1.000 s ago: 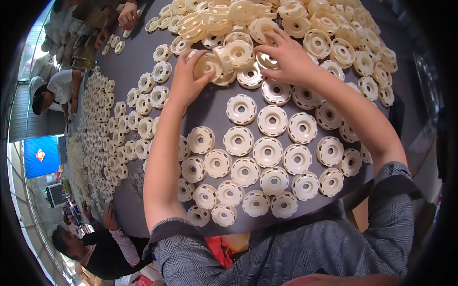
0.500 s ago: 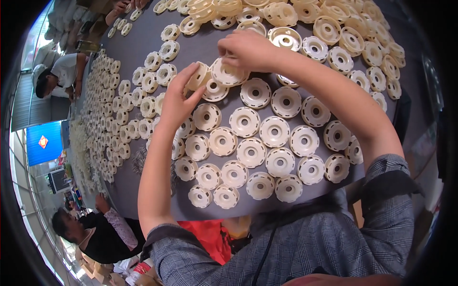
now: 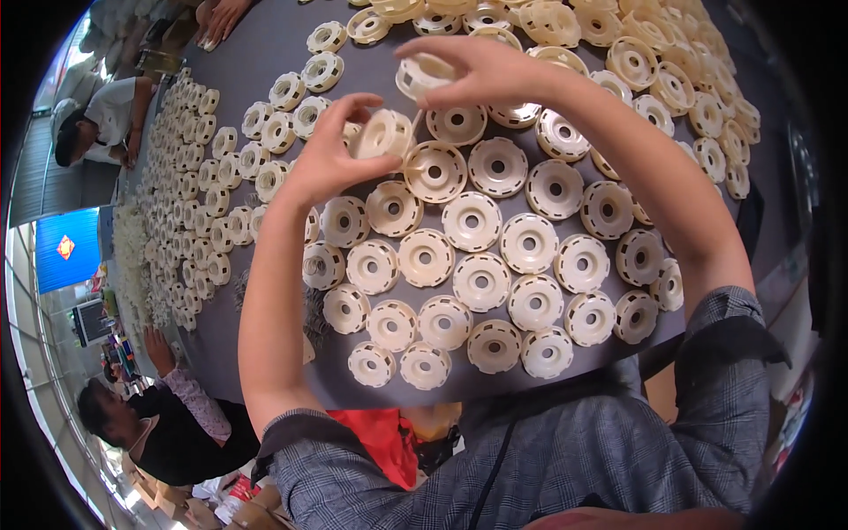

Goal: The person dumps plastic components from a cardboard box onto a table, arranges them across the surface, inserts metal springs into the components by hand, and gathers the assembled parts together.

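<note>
My left hand (image 3: 329, 161) grips a cream plastic wheel-like disc (image 3: 386, 134) between thumb and fingers, tilted on edge above the table. My right hand (image 3: 481, 69), a little farther away, has its fingers and thumb around another cream disc (image 3: 420, 76). Just below the two held pieces lies a deeper-looking cream disc (image 3: 435, 171) with a small centre hole. Several similar discs (image 3: 472, 221), with notched rims and holes in the middle, lie face up in loose rows between my forearms.
A heap of yellowish discs (image 3: 636, 62) covers the far right of the grey table (image 3: 353, 371). Many more discs (image 3: 190, 185) spread along the left. Dark wiry coils (image 3: 315, 311) lie beside my left forearm. Two people sit at the left; another person's hand (image 3: 225, 19) shows at the far edge.
My two hands have moved apart from where their discs met. The right hand has lifted away with a disc, and the left hand's disc has tilted. The view has shifted slightly.
</note>
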